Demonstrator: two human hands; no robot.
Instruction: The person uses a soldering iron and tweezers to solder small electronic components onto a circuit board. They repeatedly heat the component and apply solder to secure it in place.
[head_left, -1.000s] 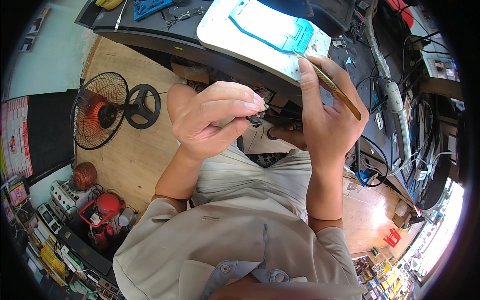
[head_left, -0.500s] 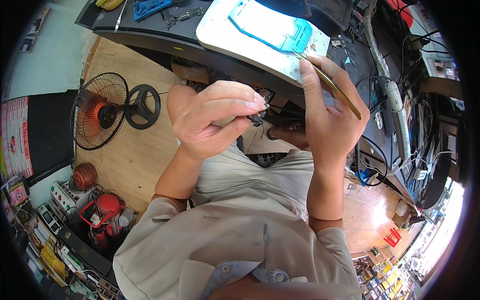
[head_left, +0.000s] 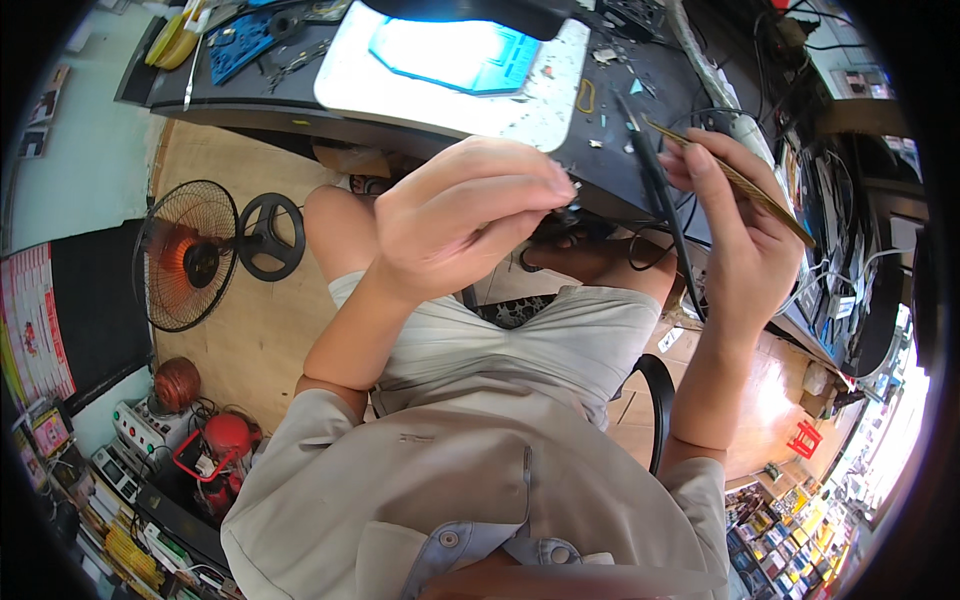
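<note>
My left hand (head_left: 465, 215) is raised over my lap, its fingertips pinched on a small dark part (head_left: 570, 213). Fingers cover most of that part, so its kind cannot be made out. Farther right, my right hand (head_left: 745, 225) grips gold-coloured tweezers (head_left: 765, 195), whose tips point up and left over the desk. Close beside those fingertips runs a slim black pen-shaped tool (head_left: 652, 170) with a thin tip, resembling a soldering iron; whether the fingers touch it cannot be told.
On the dark desk (head_left: 250, 108) sits a white board (head_left: 345, 85) with a blue tray (head_left: 510, 70) under bright light. Scraps and a yellow loop (head_left: 586, 96) lie right of it. Cables crowd the right side. A fan (head_left: 200, 258) stands on the floor at left.
My right hand has moved right with the tweezers, away from the blue tray. The black pen-shaped tool now shows beside it. My left hand still pinches the part, and the view has shifted right.
</note>
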